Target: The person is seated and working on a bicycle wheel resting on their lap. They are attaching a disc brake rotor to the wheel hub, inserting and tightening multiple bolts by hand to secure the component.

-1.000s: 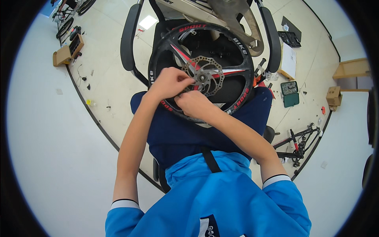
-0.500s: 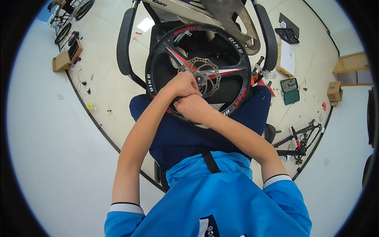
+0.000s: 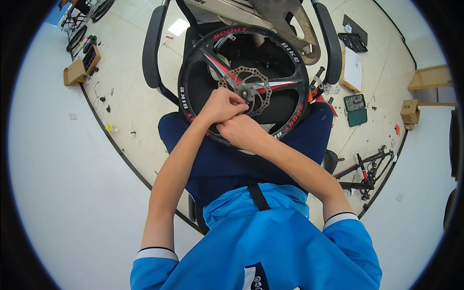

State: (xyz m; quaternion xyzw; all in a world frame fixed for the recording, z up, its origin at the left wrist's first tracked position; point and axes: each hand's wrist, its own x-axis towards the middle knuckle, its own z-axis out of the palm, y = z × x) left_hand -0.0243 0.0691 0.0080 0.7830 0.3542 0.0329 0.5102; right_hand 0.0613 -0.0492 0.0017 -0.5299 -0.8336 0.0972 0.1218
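Across the seat in front of me lies a black bicycle wheel (image 3: 304, 82) with red and silver spokes, flat, brake side up. A perforated metal disc rotor (image 3: 264, 80) surrounds its hub (image 3: 245, 93). My left hand (image 3: 223, 105) is pinched at the hub's near side, over the rotor's lower left. Closed against it from below, my right hand (image 3: 240, 130) has its fingers curled and partly hidden. Whatever small thing sits between the fingertips is too small to make out.
Black armrests (image 3: 151, 48) flank the seat, and a pale bicycle frame (image 3: 232, 13) lies beyond the wheel. On the floor at right are a green case (image 3: 356, 117), a white box (image 3: 351, 70) and a dark bicycle frame (image 3: 362, 174). Cardboard boxes (image 3: 76, 72) stand far left.
The fingertips of my left hand have shifted slightly right along the hub's near side, and their grip looks a little more extended. My right hand stays beneath, turned slightly. The wheel remains in place.
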